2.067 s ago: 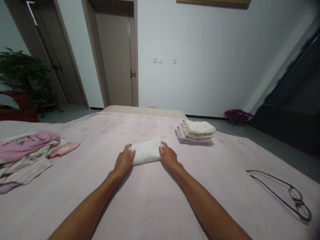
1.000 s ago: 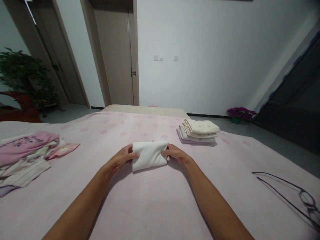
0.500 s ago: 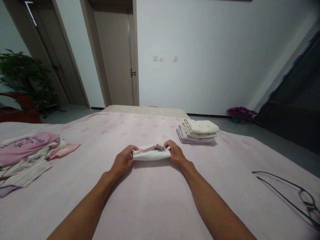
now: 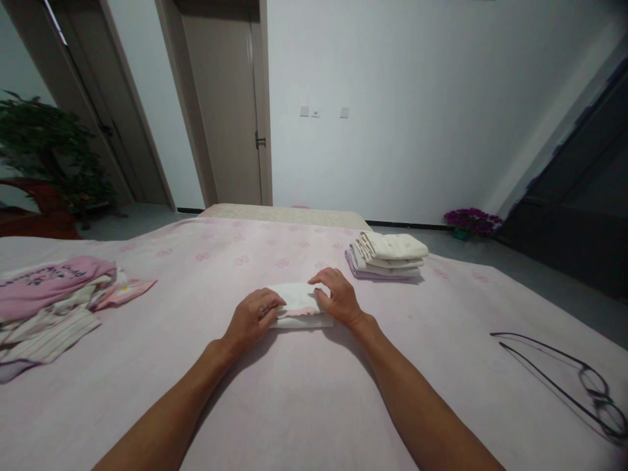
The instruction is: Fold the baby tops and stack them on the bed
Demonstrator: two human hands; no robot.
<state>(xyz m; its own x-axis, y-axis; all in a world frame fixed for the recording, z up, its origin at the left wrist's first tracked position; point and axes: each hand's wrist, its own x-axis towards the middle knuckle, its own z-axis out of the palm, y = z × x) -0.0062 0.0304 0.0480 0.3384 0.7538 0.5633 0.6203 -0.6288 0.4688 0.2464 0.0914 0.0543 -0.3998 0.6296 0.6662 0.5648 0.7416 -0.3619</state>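
Note:
A white folded cloth (image 4: 300,299) with a pink, wavy edge lies flat on the bed in front of me. My left hand (image 4: 252,319) is at its left end, thumb and fingers closed over the edge of the upper layer. At the right end, my right hand (image 4: 339,298) rests on the cloth with curved fingers, thumb and forefinger apart. Both palms and the cloth's two ends are partly hidden. Behind to the right stands a neat stack of folded cloths (image 4: 392,247), cream on top and lilac at the bottom.
A loose heap of clothes (image 4: 59,281), pink and striped, lies at the left. Black-framed glasses (image 4: 596,394) lie at the right on the pink floral bedsheet (image 4: 314,405). Beyond the bed are a door (image 4: 223,111), a plant (image 4: 46,150) and purple flowers (image 4: 471,221).
The cloth's upper layer has come down toward me, showing a flat white top with the pink edge in front. My right hand has loosened its pinch; my left has shifted slightly inward.

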